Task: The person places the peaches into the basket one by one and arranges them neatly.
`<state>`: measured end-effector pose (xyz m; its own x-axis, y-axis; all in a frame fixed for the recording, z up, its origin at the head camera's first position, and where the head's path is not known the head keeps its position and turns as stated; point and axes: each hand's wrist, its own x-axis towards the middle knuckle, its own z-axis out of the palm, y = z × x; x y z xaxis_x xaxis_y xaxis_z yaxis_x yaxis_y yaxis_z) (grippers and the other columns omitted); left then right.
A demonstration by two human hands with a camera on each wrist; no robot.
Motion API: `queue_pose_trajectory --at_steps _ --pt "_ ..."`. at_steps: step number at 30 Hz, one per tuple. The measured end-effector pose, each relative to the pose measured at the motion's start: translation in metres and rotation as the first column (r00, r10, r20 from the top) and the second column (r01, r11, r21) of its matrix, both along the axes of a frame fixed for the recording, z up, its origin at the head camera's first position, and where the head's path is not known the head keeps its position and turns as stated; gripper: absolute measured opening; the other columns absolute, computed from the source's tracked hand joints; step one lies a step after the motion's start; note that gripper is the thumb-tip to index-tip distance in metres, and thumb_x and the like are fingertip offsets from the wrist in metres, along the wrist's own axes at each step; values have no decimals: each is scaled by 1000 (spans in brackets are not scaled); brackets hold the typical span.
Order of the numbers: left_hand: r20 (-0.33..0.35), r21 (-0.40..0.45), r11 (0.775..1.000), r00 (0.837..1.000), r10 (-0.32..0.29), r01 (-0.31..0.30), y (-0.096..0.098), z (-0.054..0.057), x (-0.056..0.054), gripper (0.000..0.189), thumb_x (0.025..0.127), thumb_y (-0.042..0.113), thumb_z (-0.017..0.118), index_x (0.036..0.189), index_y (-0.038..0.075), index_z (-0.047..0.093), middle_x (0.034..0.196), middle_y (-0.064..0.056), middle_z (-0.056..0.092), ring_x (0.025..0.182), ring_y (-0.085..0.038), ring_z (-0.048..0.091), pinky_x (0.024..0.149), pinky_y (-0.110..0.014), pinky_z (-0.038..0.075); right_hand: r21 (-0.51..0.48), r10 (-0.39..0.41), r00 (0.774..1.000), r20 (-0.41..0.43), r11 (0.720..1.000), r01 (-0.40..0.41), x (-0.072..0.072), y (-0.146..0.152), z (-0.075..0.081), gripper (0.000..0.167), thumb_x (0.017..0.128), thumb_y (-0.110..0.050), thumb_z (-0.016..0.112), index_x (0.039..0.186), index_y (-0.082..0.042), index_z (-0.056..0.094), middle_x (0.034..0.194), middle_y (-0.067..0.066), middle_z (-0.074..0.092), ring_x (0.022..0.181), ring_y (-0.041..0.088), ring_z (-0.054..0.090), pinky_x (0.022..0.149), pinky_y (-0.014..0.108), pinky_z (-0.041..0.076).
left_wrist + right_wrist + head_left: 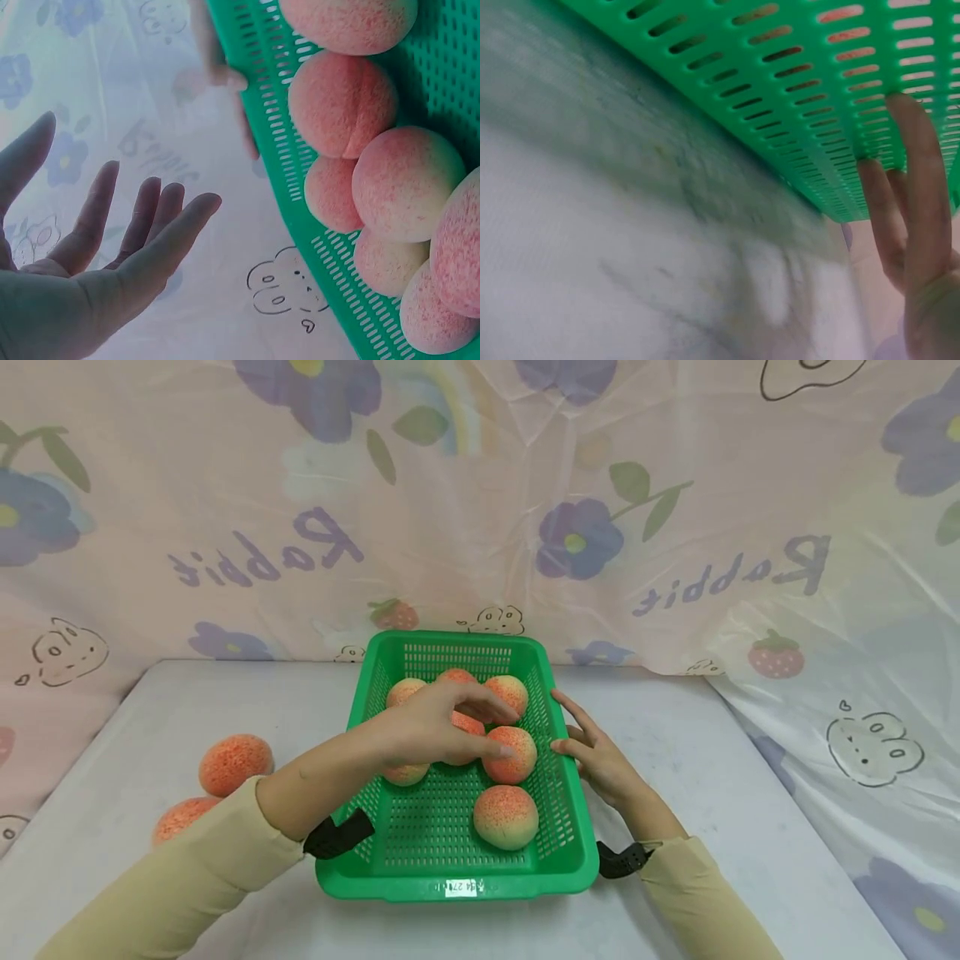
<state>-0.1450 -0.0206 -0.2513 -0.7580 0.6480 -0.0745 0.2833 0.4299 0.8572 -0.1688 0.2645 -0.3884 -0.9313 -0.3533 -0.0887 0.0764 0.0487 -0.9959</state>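
Observation:
A green perforated plastic basket (457, 889) stands on the white table with several orange-and-cream peaches (506, 818) in it, most of them toward its far half. Over these peaches hovers my left hand (431, 727), fingers loosely spread and holding nothing; in the left wrist view its fingers (180, 232) are apart with empty space between them. It hides part of the fruit in the head view. My right hand (607, 764) touches the basket's right side, its fairly straight fingers (926, 180) against the slotted outer wall in the right wrist view.
Two more peaches, a far one (236, 764) and a nearer one (183, 818) partly covered by my left sleeve, lie on the table left of the basket. Behind the table (675, 718) hangs a curtain (465, 527) printed with flowers and rabbits.

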Motion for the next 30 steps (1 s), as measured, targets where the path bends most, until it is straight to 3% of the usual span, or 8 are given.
queue_pose_trajectory --at_steps 8,14,23,30 --pt "-53 16 1000 998 18 -18 -15 1 0 33 85 33 73 116 23 67 117 9 62 115 -15 56 102 -43 43 3 -6 1000 1 1000 6 1 0 -1 77 94 -7 54 153 -37 15 145 26 35 98 19 63 72 36 58" --pt "-17 72 997 999 33 -32 -29 -2 -2 36 86 28 73 119 18 66 119 2 62 115 -19 56 104 -47 40 4 -4 1000 -4 1000 4 1 -1 2 78 93 -7 54 153 -37 15 146 26 34 98 20 63 72 36 58" --pt "6 33 987 988 154 -154 -56 -11 -6 41 86 36 72 123 18 63 126 -3 61 120 -25 54 96 -45 47 8 -6 1000 -3 1000 6 0 -1 2 78 93 -7 54 153 -37 15 145 27 34 98 21 63 74 38 57" --pt "9 73 976 979 205 -205 -75 -20 -3 46 88 34 70 127 13 60 128 -8 59 119 -26 53 94 -44 47 5 -2 1000 -5 1000 2 0 -1 2 77 94 -7 54 153 -37 14 145 27 35 99 21 63 74 38 57"
